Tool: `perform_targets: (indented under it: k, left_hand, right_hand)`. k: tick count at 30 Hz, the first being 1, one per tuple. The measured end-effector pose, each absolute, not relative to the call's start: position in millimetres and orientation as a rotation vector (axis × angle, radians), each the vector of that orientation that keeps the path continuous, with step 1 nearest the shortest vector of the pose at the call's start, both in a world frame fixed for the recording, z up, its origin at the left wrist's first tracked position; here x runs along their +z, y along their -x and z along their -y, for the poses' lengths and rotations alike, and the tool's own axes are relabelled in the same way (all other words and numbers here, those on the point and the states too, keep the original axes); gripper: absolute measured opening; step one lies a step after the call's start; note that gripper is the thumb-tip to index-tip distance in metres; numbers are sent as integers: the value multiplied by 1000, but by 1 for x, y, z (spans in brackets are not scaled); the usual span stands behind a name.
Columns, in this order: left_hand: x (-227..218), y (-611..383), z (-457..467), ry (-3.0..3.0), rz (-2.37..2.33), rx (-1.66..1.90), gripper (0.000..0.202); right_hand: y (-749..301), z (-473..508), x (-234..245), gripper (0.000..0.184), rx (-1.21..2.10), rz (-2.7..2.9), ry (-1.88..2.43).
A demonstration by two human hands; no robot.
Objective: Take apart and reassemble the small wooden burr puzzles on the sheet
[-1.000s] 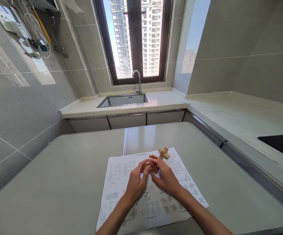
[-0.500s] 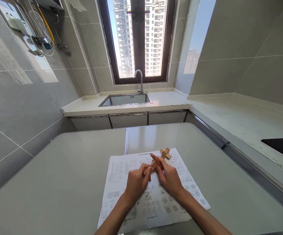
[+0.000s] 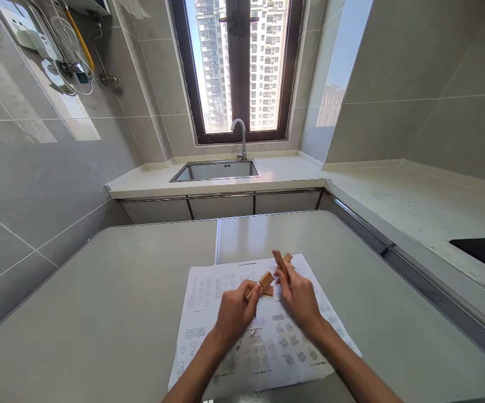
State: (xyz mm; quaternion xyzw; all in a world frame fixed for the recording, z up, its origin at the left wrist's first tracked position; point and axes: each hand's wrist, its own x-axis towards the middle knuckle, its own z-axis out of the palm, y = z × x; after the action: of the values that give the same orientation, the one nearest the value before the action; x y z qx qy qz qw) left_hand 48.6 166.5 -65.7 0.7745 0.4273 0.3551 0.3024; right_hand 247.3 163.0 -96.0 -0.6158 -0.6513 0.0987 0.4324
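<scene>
Both hands work over a printed instruction sheet [image 3: 225, 341] lying on a grey table [image 3: 99, 302]. My left hand [image 3: 234, 313] pinches a small cluster of notched wooden puzzle pieces [image 3: 264, 281]. My right hand [image 3: 299, 299] is closed on a single wooden stick [image 3: 280, 262], held tilted up and apart from the cluster. Behind the stick, partly hidden by it, a small assembled wooden cross puzzle [image 3: 288, 258] rests on the far edge of the sheet.
Beyond the table runs a white counter with a steel sink [image 3: 215, 169] and tap [image 3: 241, 137] under a window. The counter continues along the right wall, with a black hob [image 3: 484, 252] set in it. Tiled wall with pipes stands at left.
The wooden pieces held together by both hands have come apart: my right hand has drawn one stick out to the right and upward, while my left hand keeps the remaining cluster.
</scene>
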Motion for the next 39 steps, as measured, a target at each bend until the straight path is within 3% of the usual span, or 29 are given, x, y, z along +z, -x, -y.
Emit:
perform_targets:
  k: [16,31,39]
  left_hand:
    - [-76,-45,-176,-2219,-1245,741,21]
    - [-81,-37,-186,-2400,-1285,846,17]
    - [-79,-33,-190,-2351,-1123,815,41]
  right_hand:
    - [-245,-171,-112,24,362,1742,1490]
    - [-243,-172,-115,33,337,1802,1430]
    - [-243,-171,-114,35,338,1948,1383]
